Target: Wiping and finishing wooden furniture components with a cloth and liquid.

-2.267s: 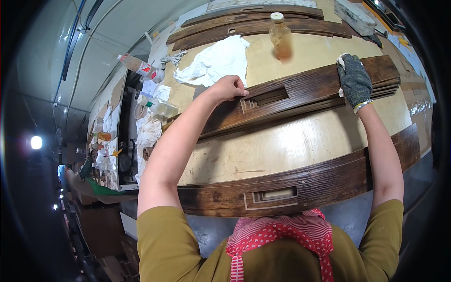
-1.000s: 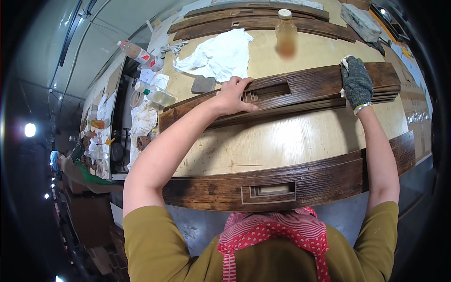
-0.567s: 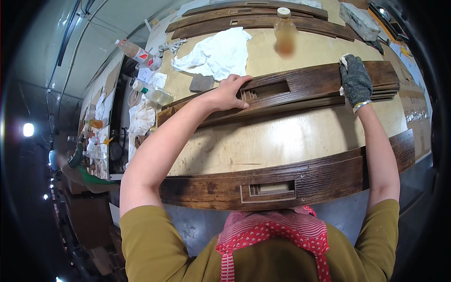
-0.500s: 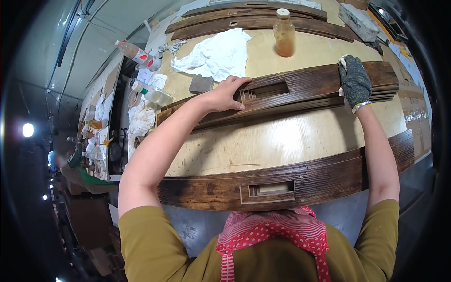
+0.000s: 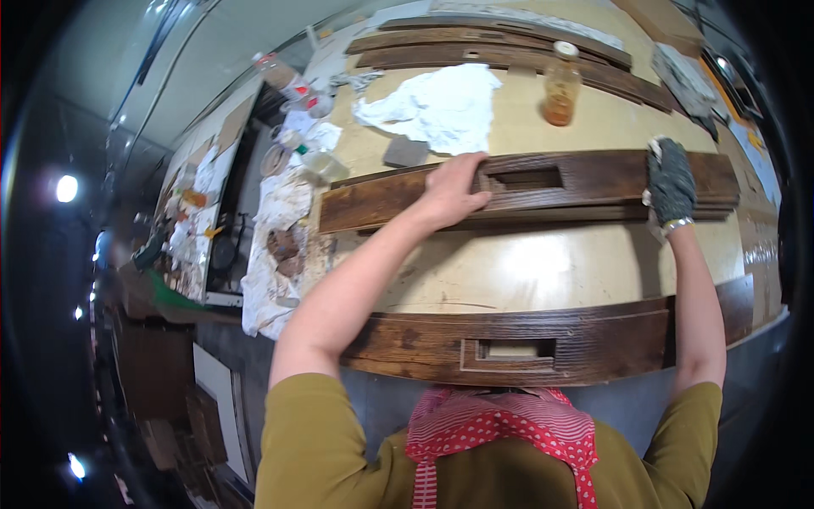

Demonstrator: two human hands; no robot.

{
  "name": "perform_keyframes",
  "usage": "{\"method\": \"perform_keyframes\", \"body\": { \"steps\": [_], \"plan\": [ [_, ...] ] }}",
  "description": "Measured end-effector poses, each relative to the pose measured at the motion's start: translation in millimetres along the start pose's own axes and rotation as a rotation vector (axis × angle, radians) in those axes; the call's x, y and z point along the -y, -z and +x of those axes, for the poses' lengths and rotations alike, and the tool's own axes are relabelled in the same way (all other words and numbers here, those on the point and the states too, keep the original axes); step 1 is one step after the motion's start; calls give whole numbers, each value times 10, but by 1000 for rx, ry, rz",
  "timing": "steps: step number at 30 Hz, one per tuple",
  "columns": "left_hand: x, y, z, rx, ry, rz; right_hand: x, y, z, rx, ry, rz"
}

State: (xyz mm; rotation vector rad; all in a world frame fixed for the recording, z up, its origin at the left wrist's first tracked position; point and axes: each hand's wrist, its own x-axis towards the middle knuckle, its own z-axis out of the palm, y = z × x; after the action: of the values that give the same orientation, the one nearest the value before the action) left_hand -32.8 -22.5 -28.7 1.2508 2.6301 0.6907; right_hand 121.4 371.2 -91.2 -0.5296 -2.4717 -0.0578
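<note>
A long dark-brown wooden board (image 5: 585,180) with a rectangular cutout lies on top of a stack of similar boards across the table. My bare left hand (image 5: 456,191) grips it just left of the cutout, fingers over the far edge and thumb on the face. My right hand (image 5: 672,180), in a dark grey glove, is clasped across the board near its right end. Bits of white, seemingly cloth, show around the glove; most of it is hidden. Closer to me, another brown board (image 5: 610,343) with a stepped cutout lies along the front edge, partly beneath my right forearm.
A crumpled white cloth (image 5: 441,102), a grey block (image 5: 406,153) and a jar of amber liquid (image 5: 560,89) stand beyond the stack. More dark boards (image 5: 509,59) lie at the back. Bottles (image 5: 318,161) and stained rags (image 5: 284,199) crowd the table's left side.
The whole view has shifted, so the table and boards appear farther right and lower. Both hands keep about the same hold, and more of the top board's left end shows.
</note>
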Motion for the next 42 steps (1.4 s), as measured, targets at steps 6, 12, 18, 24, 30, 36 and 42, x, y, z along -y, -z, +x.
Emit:
{"method": "perform_keyframes", "body": {
  "steps": [6,12,18,24,30,36,42],
  "plan": [
    [-253,-116,-139,33,18,131,-294,-98,9,36,-30,-11],
    [64,-80,-343,-25,83,288,1806,562,491,30,634,367],
    [75,-154,-256,-102,146,232,2584,237,518,527,558,371],
    [-76,-153,-164,-118,99,244,2351,332,361,324,563,421],
    [-55,-110,-266,-107,177,248,2002,226,190,142,524,385],
    [-87,-200,-215,-115,73,284,-631,810,401,555,-474,23],
    [34,-157,-288,-51,128,396,955,1089,431,843,113,370]
  ]
}}
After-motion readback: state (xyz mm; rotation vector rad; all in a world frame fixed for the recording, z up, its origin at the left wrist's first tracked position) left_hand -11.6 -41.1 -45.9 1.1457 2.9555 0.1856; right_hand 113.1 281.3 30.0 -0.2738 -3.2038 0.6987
